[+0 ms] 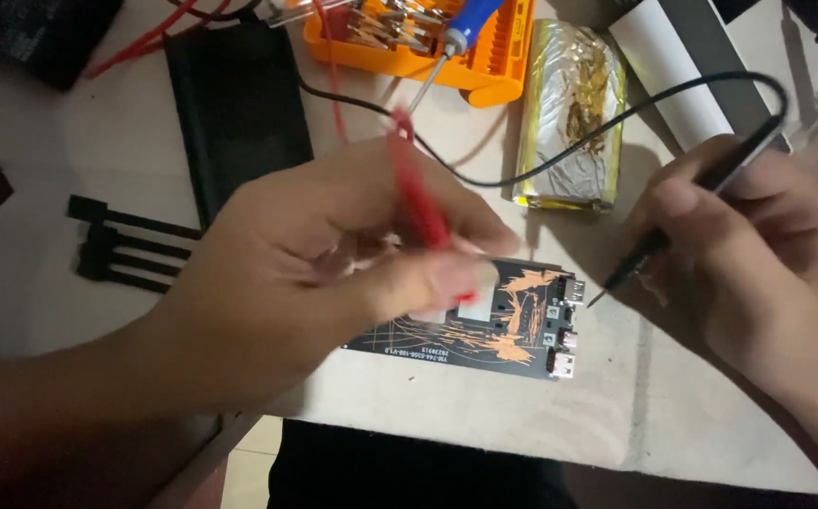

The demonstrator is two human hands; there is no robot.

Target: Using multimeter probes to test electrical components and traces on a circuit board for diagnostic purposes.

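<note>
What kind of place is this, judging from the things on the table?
Probably a hobby or repair bench for electronics. The left hand holds a red test probe over a black circuit board, the right hand holds a black probe, and an orange screwdriver-bit tray lies behind.

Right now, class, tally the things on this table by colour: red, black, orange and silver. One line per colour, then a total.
Red: 1, the red probe in the left hand.
Black: 3, the black probe in the right hand, the circuit board, the black case.
Orange: 1, the orange bit tray.
Silver: 1, the foil-wrapped cell.
Total: 6
</note>
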